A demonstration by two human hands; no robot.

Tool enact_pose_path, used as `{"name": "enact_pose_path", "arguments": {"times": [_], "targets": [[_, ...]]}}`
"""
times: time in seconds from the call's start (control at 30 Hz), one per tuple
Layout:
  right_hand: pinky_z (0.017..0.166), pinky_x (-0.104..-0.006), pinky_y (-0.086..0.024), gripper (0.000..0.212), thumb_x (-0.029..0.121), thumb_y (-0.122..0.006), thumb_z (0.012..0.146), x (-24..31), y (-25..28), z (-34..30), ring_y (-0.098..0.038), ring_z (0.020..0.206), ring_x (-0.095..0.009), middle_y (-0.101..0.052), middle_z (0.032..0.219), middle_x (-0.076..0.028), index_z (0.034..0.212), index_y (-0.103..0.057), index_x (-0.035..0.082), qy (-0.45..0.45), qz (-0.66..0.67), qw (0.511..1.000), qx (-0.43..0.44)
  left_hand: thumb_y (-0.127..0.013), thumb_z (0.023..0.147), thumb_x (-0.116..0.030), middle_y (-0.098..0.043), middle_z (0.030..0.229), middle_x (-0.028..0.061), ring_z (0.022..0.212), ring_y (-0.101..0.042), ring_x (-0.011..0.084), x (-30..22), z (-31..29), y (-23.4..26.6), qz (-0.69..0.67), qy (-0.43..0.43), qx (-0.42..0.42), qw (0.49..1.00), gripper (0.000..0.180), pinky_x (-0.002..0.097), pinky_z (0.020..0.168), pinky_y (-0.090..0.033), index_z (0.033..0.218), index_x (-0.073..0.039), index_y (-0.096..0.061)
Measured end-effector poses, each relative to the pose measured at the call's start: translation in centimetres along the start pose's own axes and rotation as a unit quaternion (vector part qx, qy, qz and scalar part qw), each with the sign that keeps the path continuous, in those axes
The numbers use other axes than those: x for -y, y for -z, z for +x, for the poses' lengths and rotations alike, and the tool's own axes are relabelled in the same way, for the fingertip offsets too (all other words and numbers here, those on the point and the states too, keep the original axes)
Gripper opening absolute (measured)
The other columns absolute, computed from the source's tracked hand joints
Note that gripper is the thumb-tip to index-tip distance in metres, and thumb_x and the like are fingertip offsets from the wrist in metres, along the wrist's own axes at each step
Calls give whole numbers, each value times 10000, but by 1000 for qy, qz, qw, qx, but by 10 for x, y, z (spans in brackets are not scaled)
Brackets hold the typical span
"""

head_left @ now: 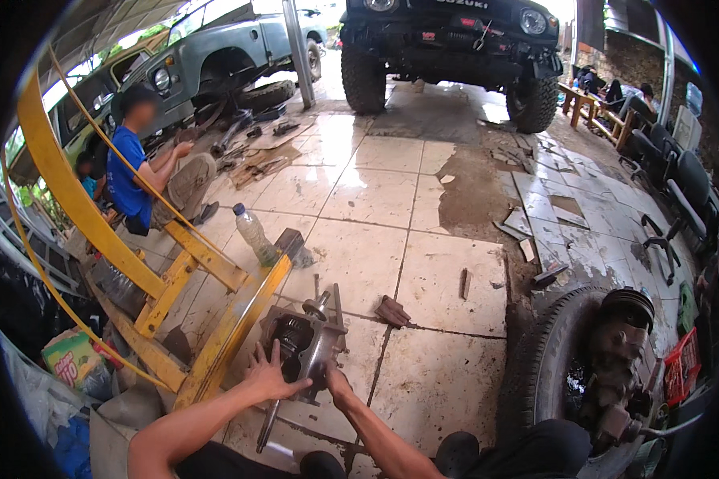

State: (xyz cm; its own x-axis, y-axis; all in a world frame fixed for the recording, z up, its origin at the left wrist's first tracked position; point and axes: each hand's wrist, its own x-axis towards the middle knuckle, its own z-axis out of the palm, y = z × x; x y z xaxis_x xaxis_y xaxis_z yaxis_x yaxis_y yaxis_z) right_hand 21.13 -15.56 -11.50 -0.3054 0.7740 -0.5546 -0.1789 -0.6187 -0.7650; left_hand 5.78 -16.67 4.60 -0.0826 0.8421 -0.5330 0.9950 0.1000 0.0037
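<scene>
A greasy metal gearbox sits on the tiled floor in front of me, its open side showing dark gears. One shaft sticks out at its far end, and a long thin rod points back toward me. My left hand lies with spread fingers over the near left edge of the casing, by the gears. At the casing's near right side, my right hand grips the edge; its fingertips are mostly hidden. A dark brown rag or block lies just right of the gearbox.
A yellow metal frame stands close on the left, with a plastic bottle beyond it. To the right lies a tyre with a greasy mechanical part on it. A person in blue sits far left; a dark vehicle stands ahead.
</scene>
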Motion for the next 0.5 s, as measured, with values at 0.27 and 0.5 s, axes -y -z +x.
{"name": "enact_pose_path", "arguments": {"times": [0.27, 0.5], "targets": [[1138, -404, -287, 1186, 901, -208, 802, 12, 5, 6, -381, 1388, -339, -409, 1469, -281, 1459, -351, -76, 17, 0, 998, 55, -627, 546, -909, -30, 1530, 417, 1432, -94, 559, -11, 5, -3, -36, 13, -63, 997, 1497, 623, 1151, -167, 1551, -53, 80], [1170, -455, -178, 1153, 919, -152, 781, 45, -22, -34, -295, 1422, -343, -322, 1540, -231, 1529, -279, 50, -4, -17, 997, 70, -653, 526, -902, -30, 1521, 429, 1443, -55, 545, 14, 7, 2, -52, 47, -37, 997, 1533, 610, 1169, -128, 1541, -31, 98]]}}
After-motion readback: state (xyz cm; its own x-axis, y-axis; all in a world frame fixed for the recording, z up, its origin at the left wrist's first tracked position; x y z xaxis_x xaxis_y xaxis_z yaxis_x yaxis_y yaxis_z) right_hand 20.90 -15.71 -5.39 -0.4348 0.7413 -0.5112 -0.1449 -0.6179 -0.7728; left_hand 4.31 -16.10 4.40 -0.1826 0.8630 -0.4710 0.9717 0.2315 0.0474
